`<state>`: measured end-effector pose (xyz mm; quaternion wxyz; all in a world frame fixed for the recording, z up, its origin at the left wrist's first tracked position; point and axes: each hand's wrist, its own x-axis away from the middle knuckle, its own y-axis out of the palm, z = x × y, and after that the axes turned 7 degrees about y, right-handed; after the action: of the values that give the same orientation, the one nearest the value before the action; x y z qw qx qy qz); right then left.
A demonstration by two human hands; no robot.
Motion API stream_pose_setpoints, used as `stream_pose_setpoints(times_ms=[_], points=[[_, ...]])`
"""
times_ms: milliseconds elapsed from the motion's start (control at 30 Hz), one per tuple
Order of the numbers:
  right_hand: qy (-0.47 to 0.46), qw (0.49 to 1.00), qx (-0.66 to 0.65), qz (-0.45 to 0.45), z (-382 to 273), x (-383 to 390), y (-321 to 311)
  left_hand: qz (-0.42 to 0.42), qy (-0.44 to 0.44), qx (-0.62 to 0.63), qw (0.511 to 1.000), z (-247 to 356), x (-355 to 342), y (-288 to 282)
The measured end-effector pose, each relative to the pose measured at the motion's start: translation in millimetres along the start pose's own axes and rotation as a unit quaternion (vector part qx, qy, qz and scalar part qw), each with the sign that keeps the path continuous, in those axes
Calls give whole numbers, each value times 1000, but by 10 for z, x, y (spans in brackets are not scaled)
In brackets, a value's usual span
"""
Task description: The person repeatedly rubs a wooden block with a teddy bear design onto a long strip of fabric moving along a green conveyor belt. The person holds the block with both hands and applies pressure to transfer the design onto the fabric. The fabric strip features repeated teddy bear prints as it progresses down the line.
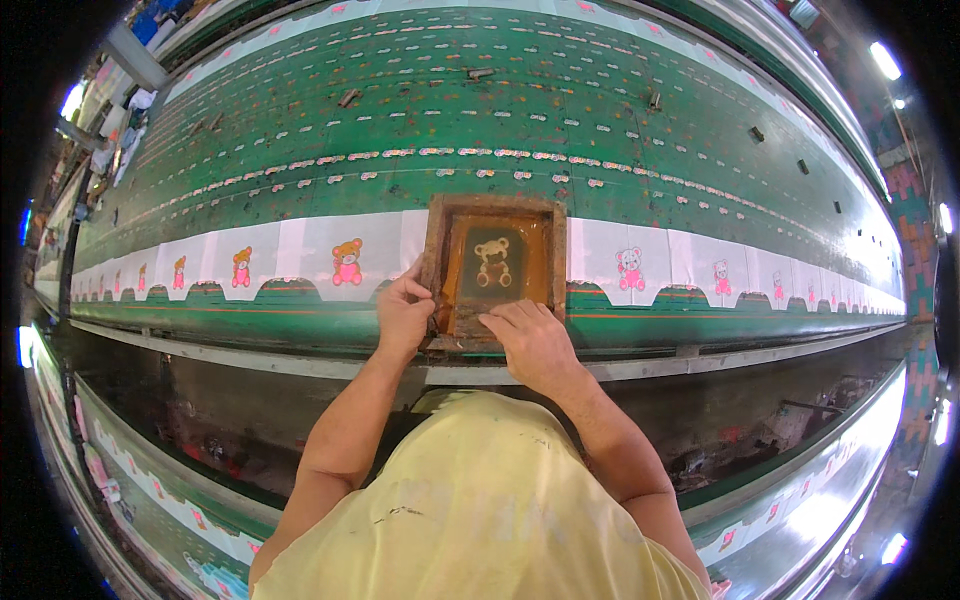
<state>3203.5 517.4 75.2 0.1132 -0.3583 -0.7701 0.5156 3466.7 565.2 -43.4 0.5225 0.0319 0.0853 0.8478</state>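
Note:
A wooden screen-printing frame (pixel 434 240) lies flat on the row of white fabric pieces in front of me. Its mesh, edged in orange-brown, carries a pale teddy bear stencil (pixel 492 262). My left hand (pixel 404 312) is closed on the frame's lower left side. Inside the near end of the frame, my right hand (pixel 532 338) has its fingers bent over a squeegee (pixel 468 320), which the fingers partly hide. Left of the frame, the printed bears (pixel 346 262) have brown and pink colour; to its right, the bears (pixel 630 268) show pink with outlines only.
A long green printing table (pixel 330 190) stretches across, marked with rows of small prints and several small dark blocks (pixel 757 133). A metal rail (pixel 640 368) runs along its near edge. Behind me stands another table (pixel 800 510) with printed pieces. A post (pixel 135 58) rises far left.

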Motion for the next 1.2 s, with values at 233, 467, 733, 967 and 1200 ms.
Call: stream_pose_setpoints(times_ms=[233,467,733,967,1200], points=[[27,997,-17,-77,6,-130,-177,9,-16,15,1000,161,37,56],[62,993,-1,-97,359,-724,-324,-4,-4,14,1000,32,30,15],[108,993,-5,-50,743,-1279,-141,-11,-24,75,997,64,44,-30],[34,995,81,-54,505,-851,28,-2,-27,79,996,161,31,-25],[3,997,70,-38,-35,-236,51,-33,45,-88,995,197,5,93]])
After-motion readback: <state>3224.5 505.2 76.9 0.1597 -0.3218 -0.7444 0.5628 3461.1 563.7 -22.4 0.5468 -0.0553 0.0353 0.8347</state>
